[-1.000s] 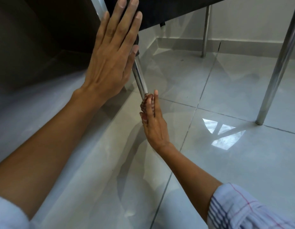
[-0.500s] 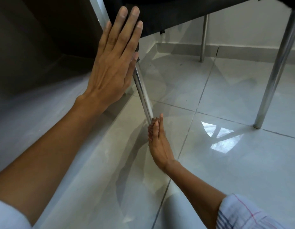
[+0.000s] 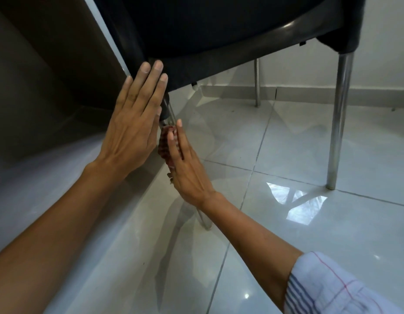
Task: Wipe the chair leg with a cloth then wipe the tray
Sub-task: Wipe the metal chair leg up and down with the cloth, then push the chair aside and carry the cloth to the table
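A black chair (image 3: 219, 30) stands on metal legs over a glossy tiled floor. My right hand (image 3: 187, 168) presses a dark red checked cloth (image 3: 165, 146) around the upper part of the near chrome leg (image 3: 170, 114), just under the seat. Most of that leg is hidden behind the hand and forearm; its foot (image 3: 205, 223) shows below the wrist. My left hand (image 3: 134, 125) is flat with fingers straight, resting against the seat's lower edge beside the leg. No tray is in view.
Another chrome leg (image 3: 337, 123) stands to the right and a far one (image 3: 256, 85) near the white wall. A dark brown panel (image 3: 42, 64) rises on the left. Pale floor tiles (image 3: 287, 245) reflect a window.
My right hand with the cloth has slid up the leg from near the floor to just under the seat. The view has tilted so more of the chair seat shows.
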